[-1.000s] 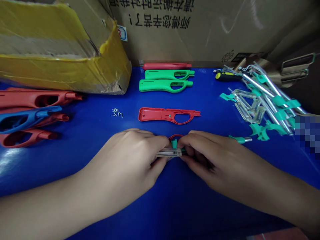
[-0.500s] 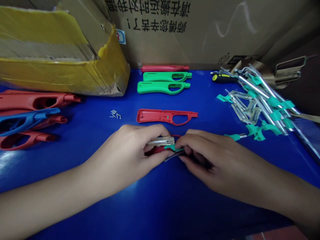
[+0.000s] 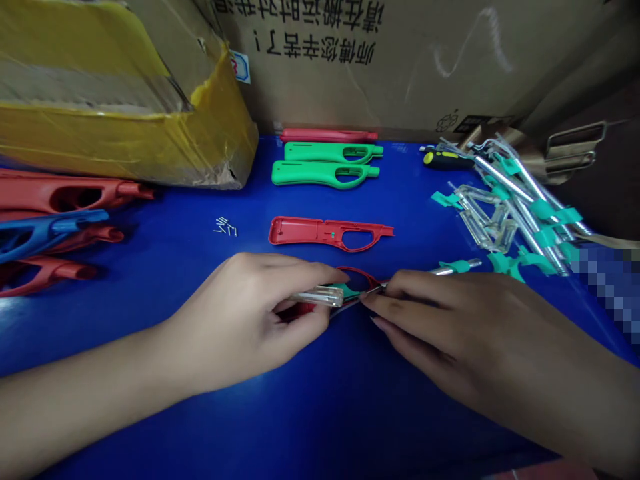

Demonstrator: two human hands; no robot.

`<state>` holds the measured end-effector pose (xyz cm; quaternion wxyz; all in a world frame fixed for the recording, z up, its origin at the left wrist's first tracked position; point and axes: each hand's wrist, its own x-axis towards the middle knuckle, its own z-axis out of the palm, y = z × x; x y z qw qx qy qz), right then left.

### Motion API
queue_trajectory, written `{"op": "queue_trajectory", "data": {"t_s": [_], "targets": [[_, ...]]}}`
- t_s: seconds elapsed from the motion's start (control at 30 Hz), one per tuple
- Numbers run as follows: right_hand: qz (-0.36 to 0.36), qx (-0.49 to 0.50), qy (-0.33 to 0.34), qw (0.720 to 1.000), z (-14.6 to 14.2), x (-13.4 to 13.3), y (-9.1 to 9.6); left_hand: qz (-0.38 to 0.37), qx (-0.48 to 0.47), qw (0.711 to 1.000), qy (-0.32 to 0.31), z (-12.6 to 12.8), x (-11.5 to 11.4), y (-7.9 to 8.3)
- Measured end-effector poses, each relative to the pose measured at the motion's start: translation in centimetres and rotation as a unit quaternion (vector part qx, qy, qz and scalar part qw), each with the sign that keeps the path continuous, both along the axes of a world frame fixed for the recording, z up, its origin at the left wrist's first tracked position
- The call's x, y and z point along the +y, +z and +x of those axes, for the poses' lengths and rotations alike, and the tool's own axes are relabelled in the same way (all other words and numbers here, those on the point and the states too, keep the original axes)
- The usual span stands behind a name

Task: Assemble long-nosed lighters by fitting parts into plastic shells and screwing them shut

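My left hand [image 3: 260,313] is closed around a red lighter casing half [image 3: 356,272], mostly hidden by the fingers. A clear lighter fuel tank [image 3: 317,296] shows between thumb and index finger, with a teal trigger [image 3: 346,291] at its end. The fingertips of my right hand [image 3: 430,313] pinch a thin metal rod [image 3: 379,288] at the casing's front end. Behind that hand a silver tube with a teal piece [image 3: 457,267] sticks out; whether it joins the pinched rod is hidden. Beyond both hands lies another red casing half [image 3: 305,231], its inside facing up.
Small screws [image 3: 226,227] lie at left centre. Green lighter casings [image 3: 310,173] lie farther back, and red and blue casings [image 3: 60,230] at left. Right are silver tubes [image 3: 525,193], clear tanks [image 3: 483,223] and a screwdriver [image 3: 447,159]. Cardboard boxes [image 3: 320,100] stand behind.
My right fingers have straightened slightly and shifted along the casing's front, and a metal rod now shows at their tips. The silver tube with teal behind that hand shows more. The tank has tilted a little.
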<state>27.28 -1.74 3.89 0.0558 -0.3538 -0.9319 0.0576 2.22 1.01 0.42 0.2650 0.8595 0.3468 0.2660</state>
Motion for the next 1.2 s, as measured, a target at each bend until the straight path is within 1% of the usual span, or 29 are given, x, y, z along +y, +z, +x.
{"op": "queue_trajectory", "data": {"t_s": [0.1,0.23,0.33,0.4,0.5,0.73,0.87,0.97,1.07,1.2], "targets": [[-0.007,-0.007,-0.012,1.0,0.0,-0.1,-0.1,0.057,-0.005,0.998,-0.03,-0.2,0.1,-0.3],[-0.039,0.035,-0.045,0.998,-0.2,-0.2,-0.2,0.088,0.031,0.993,-0.07,-0.5,0.1,-0.5],[-0.07,0.055,-0.063,0.994,-0.4,-0.3,-0.3,0.114,0.053,0.989,-0.083,-0.7,0.2,-0.8],[-0.068,0.07,-0.066,0.993,-0.6,-0.4,-0.3,0.133,0.06,0.986,-0.085,-0.8,0.2,-0.9],[-0.039,0.092,-0.057,0.993,-0.7,-0.7,-0.1,0.157,0.066,0.981,-0.089,-0.8,0.1,-1.1],[-0.006,0.067,-0.043,0.997,-0.6,-1.0,-0.3,0.152,0.067,0.982,-0.089,-0.7,0.3,-1.0],[-0.011,0.056,-0.03,0.998,-0.7,-1.0,-0.6,0.154,0.065,0.982,-0.088,-0.6,0.3,-1.0],[-0.01,0.057,-0.038,0.998,-0.9,-1.1,-0.8,0.153,0.063,0.982,-0.089,-0.5,0.2,-1.1],[-0.023,0.06,-0.047,0.997,-0.9,-1.2,-0.9,0.158,0.068,0.981,-0.091,-0.5,0.2,-1.1],[-0.071,0.094,-0.073,0.99,-0.8,-1.1,-0.9,0.156,0.072,0.981,-0.091,-0.6,0.3,-0.9]]}}
